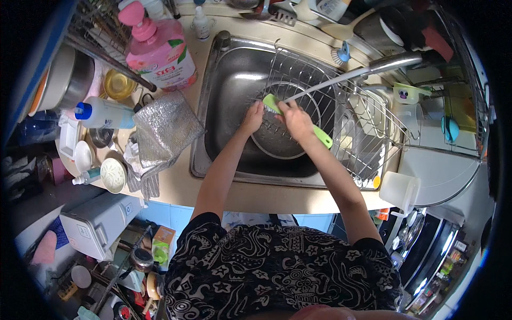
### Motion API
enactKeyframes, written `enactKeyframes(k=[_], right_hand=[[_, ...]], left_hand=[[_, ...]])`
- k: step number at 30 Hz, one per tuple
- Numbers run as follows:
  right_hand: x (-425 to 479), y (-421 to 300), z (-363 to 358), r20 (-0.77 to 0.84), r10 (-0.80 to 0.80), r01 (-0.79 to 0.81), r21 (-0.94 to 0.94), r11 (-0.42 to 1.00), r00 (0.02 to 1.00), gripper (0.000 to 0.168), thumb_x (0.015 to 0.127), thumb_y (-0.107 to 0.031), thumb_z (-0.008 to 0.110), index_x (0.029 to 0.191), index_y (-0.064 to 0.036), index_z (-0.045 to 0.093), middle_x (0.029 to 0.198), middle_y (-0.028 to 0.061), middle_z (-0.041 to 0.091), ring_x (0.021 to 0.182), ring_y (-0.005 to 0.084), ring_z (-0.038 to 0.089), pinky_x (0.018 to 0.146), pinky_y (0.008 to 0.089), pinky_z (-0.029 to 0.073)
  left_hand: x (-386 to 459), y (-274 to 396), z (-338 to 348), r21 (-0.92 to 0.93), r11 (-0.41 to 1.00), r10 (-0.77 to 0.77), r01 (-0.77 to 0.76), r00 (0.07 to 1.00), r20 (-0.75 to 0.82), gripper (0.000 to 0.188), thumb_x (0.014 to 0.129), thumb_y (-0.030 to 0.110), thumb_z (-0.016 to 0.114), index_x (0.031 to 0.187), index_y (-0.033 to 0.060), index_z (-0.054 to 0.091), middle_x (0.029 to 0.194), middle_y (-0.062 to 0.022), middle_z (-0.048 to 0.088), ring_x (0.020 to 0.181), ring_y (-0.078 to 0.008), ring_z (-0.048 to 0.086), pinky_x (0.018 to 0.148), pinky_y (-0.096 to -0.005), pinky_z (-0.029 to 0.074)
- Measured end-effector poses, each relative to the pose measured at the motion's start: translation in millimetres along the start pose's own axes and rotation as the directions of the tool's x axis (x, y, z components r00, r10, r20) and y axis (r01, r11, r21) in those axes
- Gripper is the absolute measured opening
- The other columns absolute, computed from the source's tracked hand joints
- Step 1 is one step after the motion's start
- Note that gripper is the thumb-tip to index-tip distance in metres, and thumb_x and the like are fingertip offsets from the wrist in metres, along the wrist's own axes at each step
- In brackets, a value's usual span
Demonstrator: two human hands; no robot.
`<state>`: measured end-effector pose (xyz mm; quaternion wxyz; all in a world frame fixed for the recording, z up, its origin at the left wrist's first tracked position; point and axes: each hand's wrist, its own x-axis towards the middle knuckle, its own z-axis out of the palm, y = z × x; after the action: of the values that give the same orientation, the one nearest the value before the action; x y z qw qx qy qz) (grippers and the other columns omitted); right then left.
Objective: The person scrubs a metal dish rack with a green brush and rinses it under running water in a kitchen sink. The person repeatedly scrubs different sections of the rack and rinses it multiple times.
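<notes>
My right hand (297,120) is closed around the handle of a green scrubbing brush (322,137). White bristles on the brush head face down and to the left. Just left of the brush head, my left hand (253,118) grips the near left end of a wire dish rack (304,66). The rack slants across a stainless steel sink (232,88) and over its right edge. Beneath my hands, a thin round rim (276,156) shows in the sink; what it belongs to is unclear. A faucet (394,63) reaches in from the right, its spout ending near the brush.
A pink pump bottle (160,52) and a folded silver foil sheet (166,128) stand and lie left of the sink. Bowls (113,175) crowd the counter's left end. A blue brush (341,54) lies behind the sink. A clear plastic container (400,191) sits at the right front edge.
</notes>
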<state>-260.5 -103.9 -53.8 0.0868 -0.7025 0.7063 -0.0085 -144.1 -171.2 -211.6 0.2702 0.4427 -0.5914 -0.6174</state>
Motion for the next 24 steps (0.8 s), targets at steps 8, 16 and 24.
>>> enactKeyframes(k=[8,16,24], right_hand=[[-60,24,-30,0.056,0.006,-0.001,-0.081,0.997,0.998,0.035,0.080,-0.021,0.056,0.114,-0.017,0.050,0.094,0.0119,0.052,0.076,0.0302,0.060,0.063,0.0368,0.052],[-27,-9,-23,0.011,0.002,-0.002,-0.050,0.999,1.000,0.033,0.081,-0.020,0.055,0.113,-0.015,0.050,0.100,0.0108,0.050,0.083,0.0312,0.058,0.068,0.0380,0.050],[-68,14,-38,0.115,0.065,-0.059,-0.053,0.997,0.991,0.032,0.082,-0.020,0.054,0.114,-0.016,0.050,0.098,0.0109,0.052,0.078,0.0330,0.058,0.066,0.0390,0.050]], left_hand=[[-14,23,-1,-0.043,0.993,0.111,-0.112,0.993,-0.029,0.035,0.092,0.028,0.033,0.099,0.0029,0.056,0.097,-0.0192,0.058,0.092,-0.0334,0.055,0.079,-0.0357,0.042],[-17,20,-2,-0.039,0.999,0.036,-0.037,0.999,-0.010,0.034,0.092,0.027,0.034,0.101,0.0036,0.056,0.097,-0.0199,0.058,0.095,-0.0330,0.054,0.080,-0.0363,0.042],[-20,21,3,-0.048,0.984,0.165,-0.170,0.983,-0.085,0.036,0.092,0.029,0.034,0.102,0.0035,0.057,0.088,-0.0128,0.055,0.085,-0.0253,0.052,0.075,-0.0320,0.041]])
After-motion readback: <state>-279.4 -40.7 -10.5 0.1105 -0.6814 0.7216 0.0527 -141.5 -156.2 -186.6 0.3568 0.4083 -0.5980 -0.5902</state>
